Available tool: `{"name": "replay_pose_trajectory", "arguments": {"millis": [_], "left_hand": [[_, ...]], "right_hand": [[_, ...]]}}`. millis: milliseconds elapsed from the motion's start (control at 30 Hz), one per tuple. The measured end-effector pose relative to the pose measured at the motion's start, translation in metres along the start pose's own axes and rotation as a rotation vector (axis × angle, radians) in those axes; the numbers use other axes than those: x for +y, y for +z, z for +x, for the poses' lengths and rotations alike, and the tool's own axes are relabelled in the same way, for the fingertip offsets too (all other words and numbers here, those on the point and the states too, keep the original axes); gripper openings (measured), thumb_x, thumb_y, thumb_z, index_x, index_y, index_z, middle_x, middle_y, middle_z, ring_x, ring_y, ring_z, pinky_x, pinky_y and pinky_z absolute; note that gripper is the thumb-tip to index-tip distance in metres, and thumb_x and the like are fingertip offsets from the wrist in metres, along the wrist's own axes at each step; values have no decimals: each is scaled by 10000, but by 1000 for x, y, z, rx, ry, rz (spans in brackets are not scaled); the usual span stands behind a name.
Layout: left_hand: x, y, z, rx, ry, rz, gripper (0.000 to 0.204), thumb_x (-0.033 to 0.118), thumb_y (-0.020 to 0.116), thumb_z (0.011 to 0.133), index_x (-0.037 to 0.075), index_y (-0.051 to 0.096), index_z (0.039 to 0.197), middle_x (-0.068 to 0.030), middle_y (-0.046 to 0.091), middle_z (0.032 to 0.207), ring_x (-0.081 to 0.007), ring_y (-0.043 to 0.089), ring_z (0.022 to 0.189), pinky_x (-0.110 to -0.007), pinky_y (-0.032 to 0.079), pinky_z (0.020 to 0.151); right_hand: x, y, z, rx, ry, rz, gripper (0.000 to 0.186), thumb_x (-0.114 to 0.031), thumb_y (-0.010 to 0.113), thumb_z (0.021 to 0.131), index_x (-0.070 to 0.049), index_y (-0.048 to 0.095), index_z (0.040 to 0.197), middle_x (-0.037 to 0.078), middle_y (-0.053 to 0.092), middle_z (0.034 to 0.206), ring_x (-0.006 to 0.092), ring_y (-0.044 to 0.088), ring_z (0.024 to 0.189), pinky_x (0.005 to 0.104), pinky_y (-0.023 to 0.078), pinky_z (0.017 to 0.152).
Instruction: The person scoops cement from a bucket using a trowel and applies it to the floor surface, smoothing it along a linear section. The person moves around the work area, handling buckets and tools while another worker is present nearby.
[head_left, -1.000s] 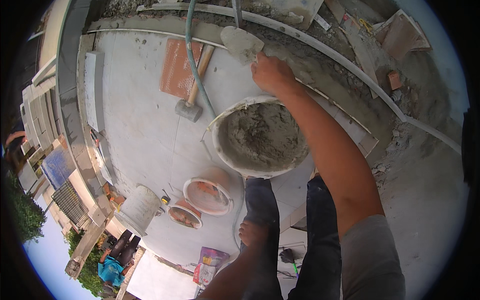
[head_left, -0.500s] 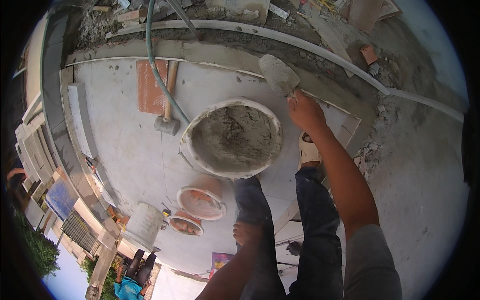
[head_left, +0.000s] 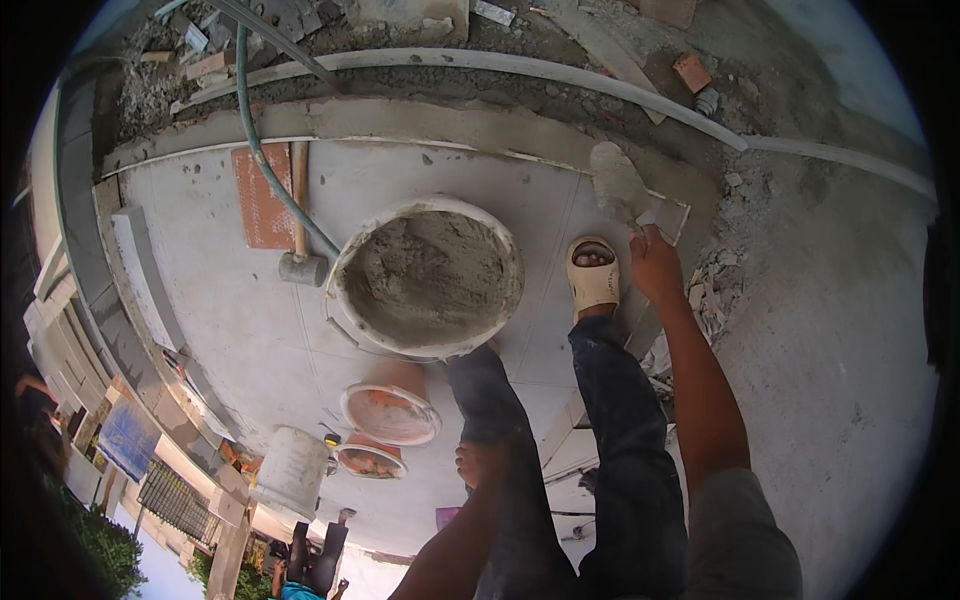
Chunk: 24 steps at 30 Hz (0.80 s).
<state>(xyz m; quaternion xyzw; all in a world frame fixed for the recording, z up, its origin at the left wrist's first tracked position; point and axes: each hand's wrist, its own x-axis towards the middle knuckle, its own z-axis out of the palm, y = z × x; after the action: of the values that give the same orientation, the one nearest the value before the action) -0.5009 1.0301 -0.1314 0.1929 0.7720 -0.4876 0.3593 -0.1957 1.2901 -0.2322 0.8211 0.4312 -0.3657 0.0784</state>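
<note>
My right hand (head_left: 655,268) is closed around the handle of a pointed trowel (head_left: 617,182). Wet grey mortar coats the blade, which is over the mortar strip (head_left: 560,140) at the slab's far edge. A large round bucket (head_left: 512,250) stands left of my feet, full of grey mortar (head_left: 425,275) with a rough, scooped surface. Low against my left leg rests my left hand (head_left: 481,464), fingers curled and no tool visible in it. My right foot, in a beige sandal (head_left: 596,280), is planted just below the trowel.
Left of the bucket lie a mallet (head_left: 302,268), a reddish tile (head_left: 264,200) and a green hose (head_left: 262,160). Nearer are two orange buckets (head_left: 392,415) and a white bucket (head_left: 290,470). A long pale board (head_left: 560,68) borders rubble. Another person (head_left: 312,560) is at lower left.
My right hand has carried the trowel right and slightly nearer, along the mortar strip. The whole view has shifted, so the bucket appears farther left. My left hand stays by my leg.
</note>
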Motion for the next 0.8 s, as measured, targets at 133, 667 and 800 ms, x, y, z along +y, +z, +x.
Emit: {"name": "replay_pose_trajectory", "arguments": {"millis": [133,667,800], "left_hand": [[-1,7,4,-8,3,25,973,738,785,676,-9,555,1256,-144,617,1260,-310,624,1200,-399,499,1029],[2,-1,-5,-65,6,7,960,710,769,718,-20,528,1293,-153,595,1290,-316,582,1256,-417,466,1064],[8,-9,-11,-60,19,61,1017,738,764,696,-32,520,1314,-157,587,1314,-316,585,1253,-401,465,1072]], "right_hand": [[-19,-10,-26,87,-99,241,395,-339,578,1011,-20,597,1242,273,707,1042,412,700,988,483,530,877],[-351,98,77,-617,-474,418,527,-336,530,1023,-21,533,1445,248,693,1223,352,735,927,441,593,786],[-295,125,102,-303,-607,350,531,-341,528,1030,-6,533,1442,262,654,1308,402,649,1181,467,515,998]]}}
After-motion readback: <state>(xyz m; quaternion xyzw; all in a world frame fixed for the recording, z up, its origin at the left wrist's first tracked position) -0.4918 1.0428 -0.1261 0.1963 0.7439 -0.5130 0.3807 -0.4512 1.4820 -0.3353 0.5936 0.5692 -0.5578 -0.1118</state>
